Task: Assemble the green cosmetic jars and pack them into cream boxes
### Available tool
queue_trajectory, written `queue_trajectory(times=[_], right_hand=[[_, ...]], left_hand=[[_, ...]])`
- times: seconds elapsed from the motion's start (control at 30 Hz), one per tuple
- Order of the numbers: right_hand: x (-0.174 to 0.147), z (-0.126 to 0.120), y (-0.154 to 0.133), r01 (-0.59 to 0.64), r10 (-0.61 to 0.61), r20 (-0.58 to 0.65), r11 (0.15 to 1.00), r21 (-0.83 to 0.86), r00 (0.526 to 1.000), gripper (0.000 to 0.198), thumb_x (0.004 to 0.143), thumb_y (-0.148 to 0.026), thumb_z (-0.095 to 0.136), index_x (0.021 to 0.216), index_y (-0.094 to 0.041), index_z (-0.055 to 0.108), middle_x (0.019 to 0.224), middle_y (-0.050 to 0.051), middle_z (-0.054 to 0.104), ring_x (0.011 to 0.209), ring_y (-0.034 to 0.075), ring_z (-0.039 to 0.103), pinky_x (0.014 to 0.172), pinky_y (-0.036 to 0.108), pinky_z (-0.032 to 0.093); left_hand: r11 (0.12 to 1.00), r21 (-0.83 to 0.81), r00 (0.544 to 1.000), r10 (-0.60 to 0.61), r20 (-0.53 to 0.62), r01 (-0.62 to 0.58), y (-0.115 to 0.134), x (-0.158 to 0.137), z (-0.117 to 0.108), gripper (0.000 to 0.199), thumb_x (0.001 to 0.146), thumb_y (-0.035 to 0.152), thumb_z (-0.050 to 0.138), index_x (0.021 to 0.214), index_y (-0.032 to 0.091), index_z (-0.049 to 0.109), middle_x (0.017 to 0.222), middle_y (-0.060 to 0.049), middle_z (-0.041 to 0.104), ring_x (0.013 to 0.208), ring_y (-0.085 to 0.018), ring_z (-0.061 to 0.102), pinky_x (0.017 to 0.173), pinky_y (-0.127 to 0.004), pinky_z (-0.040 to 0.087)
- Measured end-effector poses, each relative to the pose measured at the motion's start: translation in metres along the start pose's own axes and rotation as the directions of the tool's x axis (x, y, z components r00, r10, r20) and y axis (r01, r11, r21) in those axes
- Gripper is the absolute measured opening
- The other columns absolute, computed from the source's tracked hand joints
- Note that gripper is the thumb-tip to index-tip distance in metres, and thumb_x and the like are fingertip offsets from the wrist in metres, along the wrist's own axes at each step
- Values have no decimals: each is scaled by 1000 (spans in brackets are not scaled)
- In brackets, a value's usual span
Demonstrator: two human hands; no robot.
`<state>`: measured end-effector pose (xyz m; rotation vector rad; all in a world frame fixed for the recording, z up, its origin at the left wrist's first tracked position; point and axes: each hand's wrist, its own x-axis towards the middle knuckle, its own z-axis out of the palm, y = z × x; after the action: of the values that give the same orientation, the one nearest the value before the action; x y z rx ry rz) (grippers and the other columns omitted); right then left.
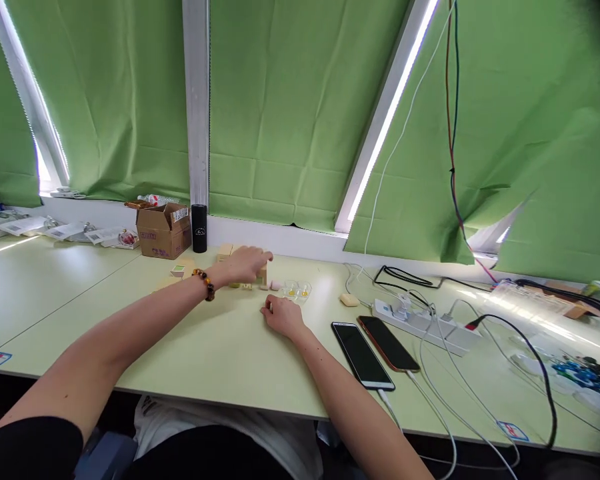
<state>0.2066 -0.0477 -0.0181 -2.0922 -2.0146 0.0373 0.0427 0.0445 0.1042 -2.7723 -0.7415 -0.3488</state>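
Note:
My left hand [247, 263], with a beaded bracelet [209, 285] at the wrist, reaches across the table over a group of small beige pieces. Its fingers bend down at an upright beige piece [264, 275], and their tips are largely hidden. Closer to me, my right hand [283, 315] rests low over the tabletop with fingers curled in; what they pinch, if anything, is too small to make out. Just beyond it sits a clear small-cupped tray [305, 291] with yellow bits inside. A small pinkish piece [275, 285] lies left of the tray.
Two phones [363, 357] [389, 342] lie right of my right arm, cables attached. Behind them are a beige block [349, 300] and a white power strip [425, 327]. A cardboard box [163, 231] and black cylinder [199, 229] stand at the back. Blue beads [587, 373] lie far right.

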Motion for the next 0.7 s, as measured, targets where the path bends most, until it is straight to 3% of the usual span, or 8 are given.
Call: queue_trajectory(times=[0.07, 0.13, 0.3, 0.5, 0.6, 0.7], right_hand=[[0, 0, -1, 3, -3, 8, 1000, 0, 1000, 18, 98, -39, 54, 103, -26, 65, 99, 4, 76, 93, 22, 70, 70, 28, 39], [-1, -1, -1, 10, -10, 8, 1000, -2, 1000, 18, 98, -39, 53, 103, -26, 64, 99, 4, 76, 95, 23, 69, 70, 28, 39], [-3, 0, 0, 28, -28, 8, 999, -43, 1000, 21, 98, -42, 52, 106, -26, 64, 102, 5, 76, 98, 24, 70, 71, 30, 40], [-3, 1, -1, 42, -41, 15, 997, -62, 999, 21, 98, -41, 52, 109, -27, 63, 103, 6, 76, 98, 25, 70, 74, 31, 42], [-4, 0, -2, 38, -37, 20, 997, -63, 999, 22, 99, -42, 51, 109, -26, 63, 105, 6, 76, 98, 25, 70, 74, 31, 42], [-4, -2, -3, 35, -33, 22, 998, -56, 999, 22, 98, -42, 52, 108, -26, 63, 104, 6, 76, 98, 25, 70, 73, 31, 42]], left_hand=[[995, 61, 994, -69, -87, 75, -10, 19, -1, 58, 75, 8, 64, 131, 21, 57, 113, -10, 68, 97, -25, 60, 81, -33, 43], [993, 65, 991, -90, -101, 97, -17, 37, 6, 58, 76, 5, 64, 132, 19, 57, 116, -11, 67, 100, -25, 59, 84, -34, 43], [992, 73, 995, -100, -6, 100, -20, 63, 46, 47, 77, 6, 63, 121, 22, 65, 118, -11, 68, 107, -25, 60, 94, -36, 42], [987, 60, 987, -150, 58, 147, -19, 74, 88, 45, 74, 7, 65, 117, 21, 70, 115, -14, 69, 114, -28, 59, 106, -41, 35], [981, 68, 982, -184, 43, 181, -20, 72, 92, 46, 75, 7, 63, 119, 20, 69, 115, -16, 67, 120, -31, 55, 108, -44, 34], [975, 66, 977, -213, -13, 213, -15, 64, 88, 53, 78, 8, 63, 129, 19, 63, 129, -20, 59, 129, -34, 47, 109, -48, 35]])
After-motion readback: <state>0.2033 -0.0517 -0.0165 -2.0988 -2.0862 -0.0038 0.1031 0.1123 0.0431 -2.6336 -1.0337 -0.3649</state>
